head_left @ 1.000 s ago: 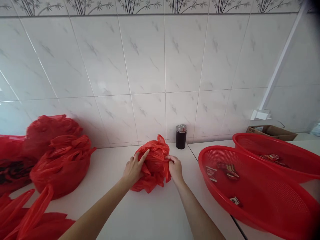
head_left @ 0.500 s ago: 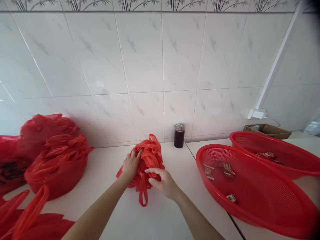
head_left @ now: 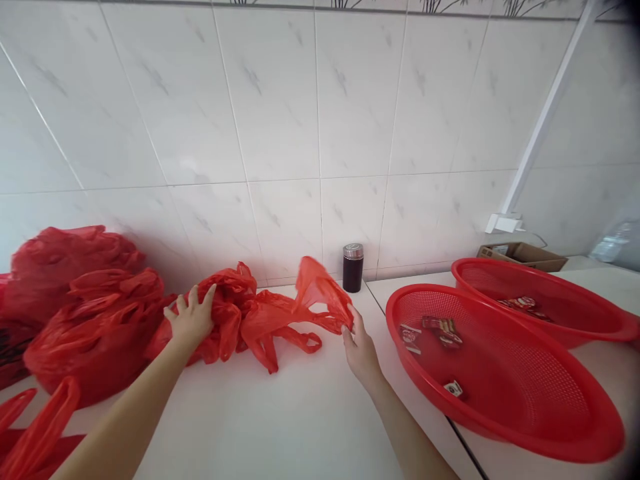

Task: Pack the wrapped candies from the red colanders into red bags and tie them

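Note:
A crumpled heap of red plastic bags [head_left: 227,327] lies on the white table, left of the middle. My left hand [head_left: 193,317] rests against its left part with the fingers spread. From the heap a thin red plastic bag [head_left: 320,293] stretches out to the right. Its right end is pinched between the thumb and fingers of my right hand [head_left: 361,347]. One looped handle of red plastic lies on the table between the hands.
Full red bags [head_left: 95,340] stand at the left. A dark flask [head_left: 353,268] with a silver lid is near the tiled wall. To the right, a large red basket [head_left: 560,427] holds several small wrapped packets; behind it are another red basket [head_left: 595,313] and a cardboard box [head_left: 543,259].
The bag heap has shifted left along with my left hand, whose fingers have spread. My right hand has moved right, drawing one bag out from the heap.

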